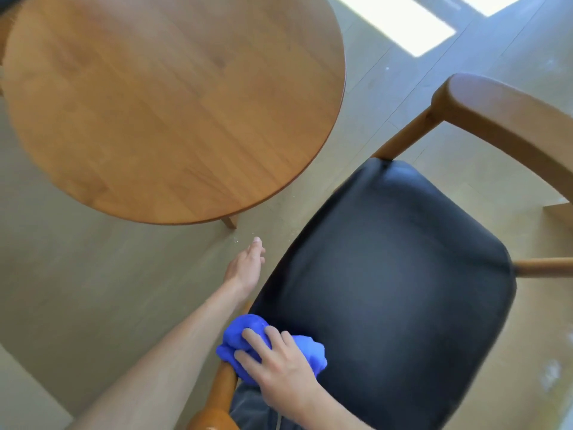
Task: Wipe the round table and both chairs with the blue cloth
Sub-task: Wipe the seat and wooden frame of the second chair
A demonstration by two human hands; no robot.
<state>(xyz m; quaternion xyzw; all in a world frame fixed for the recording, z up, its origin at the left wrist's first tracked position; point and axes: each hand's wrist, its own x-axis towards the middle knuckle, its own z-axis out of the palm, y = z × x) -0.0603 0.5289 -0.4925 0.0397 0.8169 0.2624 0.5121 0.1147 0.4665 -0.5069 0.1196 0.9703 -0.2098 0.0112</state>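
Observation:
The round wooden table (pixel 173 100) fills the upper left. A chair with a black padded seat (pixel 403 290) and a curved wooden backrest (pixel 508 116) stands at the right. My right hand (pixel 279 367) grips the bunched blue cloth (pixel 242 336) and presses it on the chair's near wooden rail (pixel 221 389) at the seat's left corner. My left hand (pixel 246 265) hangs over the floor just left of the seat, fingers straight, holding nothing. Only one chair is plainly in view.
Pale wooden floor (pixel 93 274) lies between table and chair. One table leg (pixel 231 221) shows below the table's near edge. Bright sunlight patches (pixel 400 23) fall on the floor at the top right. Dark trousers (pixel 248 408) show at the bottom.

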